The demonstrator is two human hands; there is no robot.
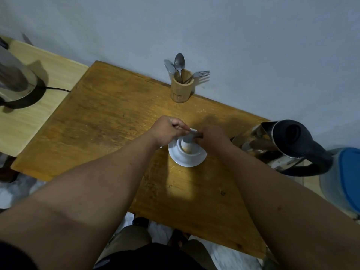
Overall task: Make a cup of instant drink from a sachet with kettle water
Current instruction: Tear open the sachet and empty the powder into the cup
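Note:
A white cup (pixel 188 148) stands on a white saucer (pixel 187 160) in the middle of the wooden table (pixel 109 117); light brown powder lies in its bottom. Both hands hold a small sachet (pixel 193 135) right over the cup's rim. My left hand (pixel 167 130) pinches its left end and my right hand (pixel 211 138) pinches its dark right end. Most of the sachet is hidden by my fingers. A steel kettle with a black lid and handle (pixel 282 147) stands just right of the cup.
A bamboo holder (pixel 182 88) with spoons and a fork stands at the wall behind the cup. A second steel kettle on a black base (pixel 17 82) sits on a pale side table at far left. A blue-lidded container (pixel 344 178) is at the right edge.

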